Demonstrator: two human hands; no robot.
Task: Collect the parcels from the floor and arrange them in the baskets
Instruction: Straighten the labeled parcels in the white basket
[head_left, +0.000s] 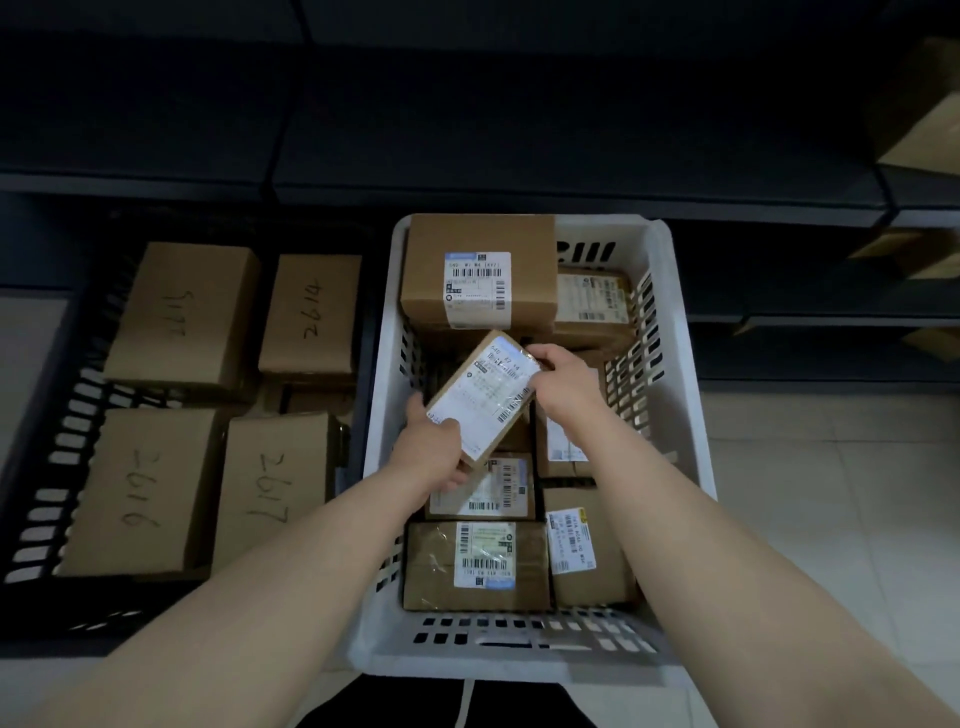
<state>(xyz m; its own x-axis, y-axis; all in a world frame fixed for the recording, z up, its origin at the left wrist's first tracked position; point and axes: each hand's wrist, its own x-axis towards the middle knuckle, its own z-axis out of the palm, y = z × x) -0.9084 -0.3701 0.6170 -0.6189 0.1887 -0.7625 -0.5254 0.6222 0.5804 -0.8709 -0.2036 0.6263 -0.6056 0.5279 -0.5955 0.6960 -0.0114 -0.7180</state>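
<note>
Head view, looking down. Both bare forearms reaching forward from the bottom corners, converging over the white basket (680, 364). Left hand (434, 454) gripping the near lower end of a small parcel (483, 397), thumb on top along the label edge, fingers curled beneath. Right hand (569, 384) clasping the far upper end of the same parcel, knuckles up, wrist bent slightly inward. Parcel held tilted, label face up, above the middle of the white basket, over other cartons lying inside. Around it in that basket: a large box (478, 270) at the far end, a taped box (475, 566) at the near end, more labelled cartons along the right wall. Just beside, to the left, a black basket (47, 467) with four brown boxes, handwritten numbers on top, among them 2616 (143, 491) and 2617 (272, 491). Dark shelving (467, 130) beyond; pale tiled floor (831, 493) at right.
</note>
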